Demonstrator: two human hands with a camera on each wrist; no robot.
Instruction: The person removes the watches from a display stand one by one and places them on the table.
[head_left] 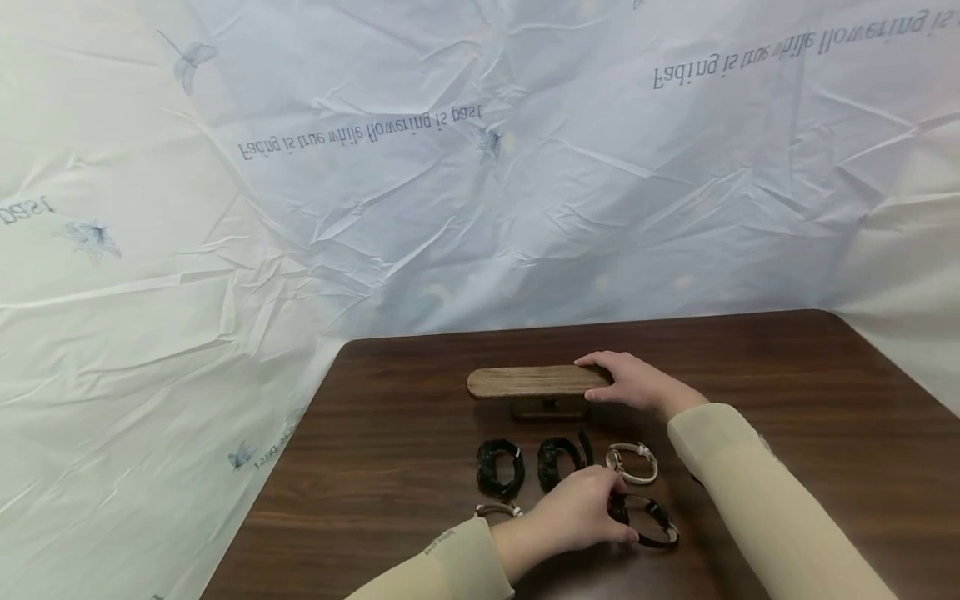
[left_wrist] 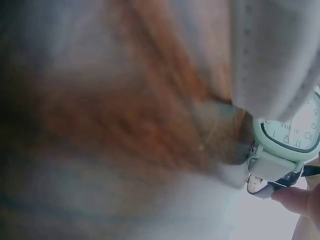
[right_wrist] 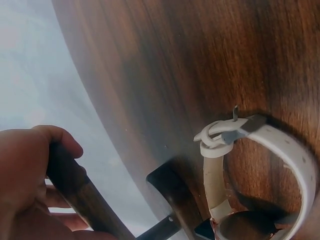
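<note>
Dark wood table [head_left: 787, 392], smooth; wooden stand [head_left: 525, 382], matt.

Dark wooden table [head_left: 787, 392] bears a wooden stand [head_left: 534, 382] and apparently five watches [head_left: 570, 475].

On the surface [head_left: 787, 392] a stand [head_left: 536, 382] sits farthest back, the right hand [head_left: 633, 382] on its right end. Before it lie three bands [head_left: 500, 467] in a row; nearer, the left hand [head_left: 581, 512] rests on a fourth band [head_left: 651, 521].
</note>
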